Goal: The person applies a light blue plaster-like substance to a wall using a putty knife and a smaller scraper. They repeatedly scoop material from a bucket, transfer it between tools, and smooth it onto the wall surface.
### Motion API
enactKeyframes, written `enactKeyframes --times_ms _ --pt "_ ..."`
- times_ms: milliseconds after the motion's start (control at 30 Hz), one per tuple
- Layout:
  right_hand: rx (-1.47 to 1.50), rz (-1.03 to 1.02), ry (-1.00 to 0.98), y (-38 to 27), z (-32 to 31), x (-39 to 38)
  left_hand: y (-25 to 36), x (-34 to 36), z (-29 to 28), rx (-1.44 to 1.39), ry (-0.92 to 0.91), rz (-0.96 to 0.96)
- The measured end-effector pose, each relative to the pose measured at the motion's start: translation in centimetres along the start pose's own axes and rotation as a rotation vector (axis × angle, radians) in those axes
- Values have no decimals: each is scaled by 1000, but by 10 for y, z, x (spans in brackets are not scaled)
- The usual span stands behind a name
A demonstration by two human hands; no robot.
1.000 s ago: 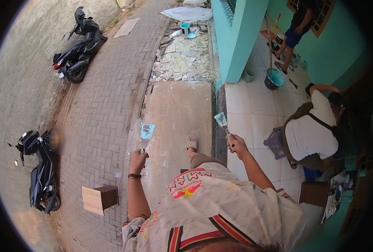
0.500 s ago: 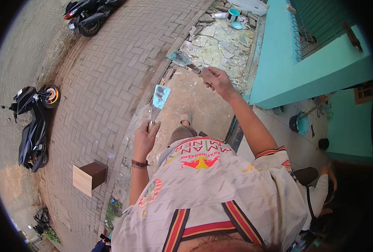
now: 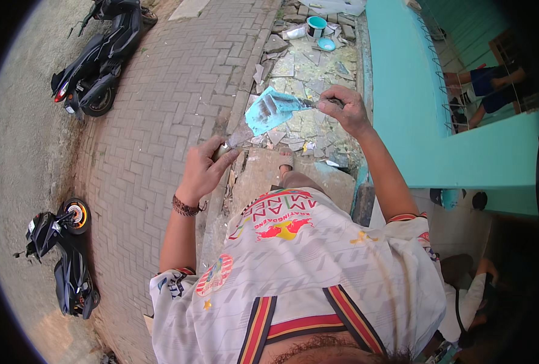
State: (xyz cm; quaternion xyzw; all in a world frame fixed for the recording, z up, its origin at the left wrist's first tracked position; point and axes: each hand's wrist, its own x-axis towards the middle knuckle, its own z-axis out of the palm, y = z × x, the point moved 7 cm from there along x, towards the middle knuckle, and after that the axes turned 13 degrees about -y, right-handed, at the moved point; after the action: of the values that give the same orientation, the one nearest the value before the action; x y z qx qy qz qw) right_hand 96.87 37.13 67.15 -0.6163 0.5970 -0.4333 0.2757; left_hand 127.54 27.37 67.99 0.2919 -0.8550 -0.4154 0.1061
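My left hand (image 3: 206,167) is closed round the pale handle of a putty knife (image 3: 240,136), a dark beaded bracelet at its wrist. Opposite it, my right hand (image 3: 348,112) grips the handle of a second putty knife (image 3: 291,103), pointing left. The two blades overlap in front of me, smeared with turquoise paste and a dark patch. Where one blade ends and the other begins is hard to make out.
Broken tile pieces (image 3: 294,65) cover the strip ahead, with a turquoise-filled pot (image 3: 316,24) and a small turquoise dish (image 3: 326,44) beyond. A turquoise wall (image 3: 415,127) runs along the right. Scooters (image 3: 105,67) stand left of the brick paving (image 3: 160,115). Other people are at right.
The two putty knives, held apart before, now overlap at their blades. I have moved forward toward the broken tiles, and the scooters have slid down in the view. Another person's arms now show behind the wall.
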Motion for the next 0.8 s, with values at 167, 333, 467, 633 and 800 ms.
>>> enactKeyframes --times_ms 167,333,467,633,800 --pt "-156 -56 -169 64 -18 154 -57 105 -46 -23 22 -33" --pt "-508 115 -147 142 -42 273 -111 222 -117 -123 58 -42" --pt "-326 534 61 223 -94 327 -148 347 -172 -32 -6 10" --pt "550 634 259 248 -59 388 -217 489 -226 186 -18 108" --pt "1022 487 374 260 28 510 -281 647 -290 349 16 274"
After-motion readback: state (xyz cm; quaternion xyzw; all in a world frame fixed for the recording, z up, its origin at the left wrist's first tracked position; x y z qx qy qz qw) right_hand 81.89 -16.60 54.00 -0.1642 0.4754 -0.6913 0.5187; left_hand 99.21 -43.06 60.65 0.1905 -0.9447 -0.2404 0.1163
